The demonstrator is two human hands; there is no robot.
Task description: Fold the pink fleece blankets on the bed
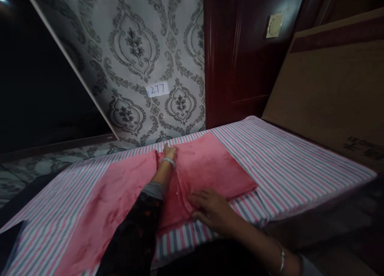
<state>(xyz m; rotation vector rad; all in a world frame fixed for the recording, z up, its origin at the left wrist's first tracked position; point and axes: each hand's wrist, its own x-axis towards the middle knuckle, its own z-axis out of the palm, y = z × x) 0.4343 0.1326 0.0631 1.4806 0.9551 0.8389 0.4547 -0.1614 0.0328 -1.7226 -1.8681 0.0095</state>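
A pink velvety cloth (210, 164) lies spread over the striped tablecloth (288, 168), with a squarish folded part on the right. Its other part (114, 196) reaches left toward the near edge, and a darker fold runs between the two. At the far edge of this fold, my left hand (170, 152) is closed on the cloth, though its fingertips are partly hidden. My right hand (211, 210) rests near the close edge of the folded part, fingers stretched out and touching the fabric. Whether the cloth is a garment cannot be made out.
Patterned wallpaper with a paper label (157, 89) reading 277 rises behind the table. A dark screen-like panel (45, 76) stands at the left. On the right are a dark red door-like panel (240, 60) and a large cardboard box (333, 88) along the table's side.
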